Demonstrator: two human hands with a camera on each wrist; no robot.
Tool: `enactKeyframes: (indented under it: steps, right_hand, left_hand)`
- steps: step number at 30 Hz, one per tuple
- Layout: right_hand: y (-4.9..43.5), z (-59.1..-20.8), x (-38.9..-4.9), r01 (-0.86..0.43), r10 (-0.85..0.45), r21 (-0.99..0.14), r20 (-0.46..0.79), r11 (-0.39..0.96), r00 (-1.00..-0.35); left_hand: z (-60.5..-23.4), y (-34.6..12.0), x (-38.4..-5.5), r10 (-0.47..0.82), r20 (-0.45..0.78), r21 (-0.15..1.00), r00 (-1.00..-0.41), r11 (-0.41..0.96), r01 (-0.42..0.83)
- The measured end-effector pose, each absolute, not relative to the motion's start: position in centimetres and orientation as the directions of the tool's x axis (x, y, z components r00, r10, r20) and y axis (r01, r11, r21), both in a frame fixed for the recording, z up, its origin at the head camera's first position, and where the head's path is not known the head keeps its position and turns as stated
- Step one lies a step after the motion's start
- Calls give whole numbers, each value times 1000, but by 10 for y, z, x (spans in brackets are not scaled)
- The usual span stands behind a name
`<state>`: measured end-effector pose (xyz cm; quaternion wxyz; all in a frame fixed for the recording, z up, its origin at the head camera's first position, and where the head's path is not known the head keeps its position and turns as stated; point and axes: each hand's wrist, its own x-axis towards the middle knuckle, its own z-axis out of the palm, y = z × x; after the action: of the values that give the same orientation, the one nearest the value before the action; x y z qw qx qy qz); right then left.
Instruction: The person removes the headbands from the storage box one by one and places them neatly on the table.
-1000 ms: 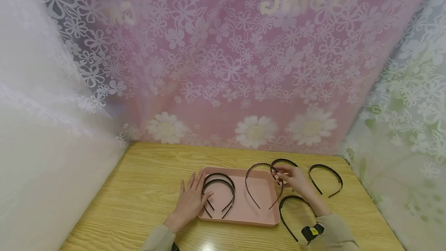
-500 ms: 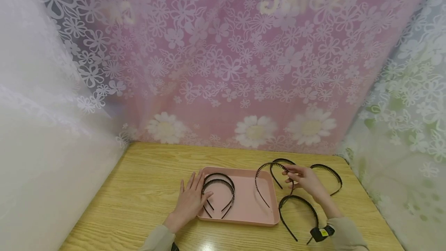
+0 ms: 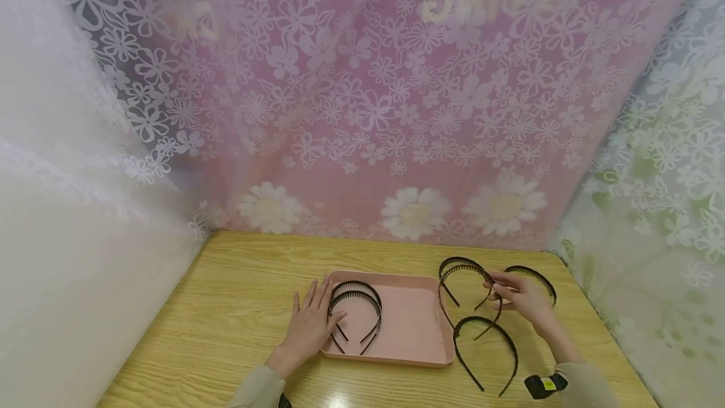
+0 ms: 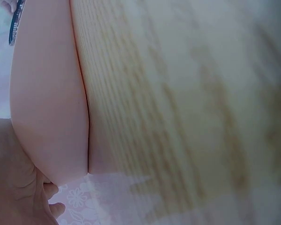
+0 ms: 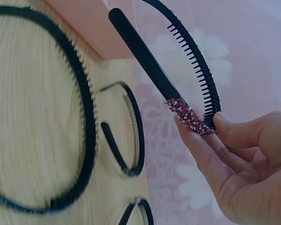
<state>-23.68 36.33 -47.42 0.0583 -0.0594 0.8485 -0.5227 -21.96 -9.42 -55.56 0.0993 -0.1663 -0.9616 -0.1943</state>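
A pink tray (image 3: 410, 317) stands on the wooden table with two black toothed headbands (image 3: 355, 295) overlapping in its left part. My left hand (image 3: 309, 326) rests with spread fingers along the tray's left edge, the thumb over the rim; the left wrist view shows the palm (image 4: 14, 178) beside the pink wall. Thumb and fingers of my right hand (image 3: 521, 300) pinch a black toothed headband (image 5: 189, 117) by one side, where red and silver rhinestones cover its outer face. It hangs in the air right of the tray, its teeth inward and its ends pointing down.
More headbands lie right of the tray: one behind (image 3: 461, 260), one at the far right (image 3: 535, 273) partly behind my right hand, and one in front (image 3: 516, 354). A pink flowered curtain (image 3: 362, 112) closes off the table's back edge (image 3: 272, 235).
My right hand has carried the held headband rightward, from over the tray to above the table among the loose headbands. The left hand and the tray have stayed put.
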Motion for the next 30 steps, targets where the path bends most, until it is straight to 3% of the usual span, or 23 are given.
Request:
enactKeyframes:
  steps: [30]
  right_hand:
    - [461,-495,-205,63,-47,-897,-93,437,-995]
  left_hand:
    - [-551,-95,-217,295,268,331,-917,866,375]
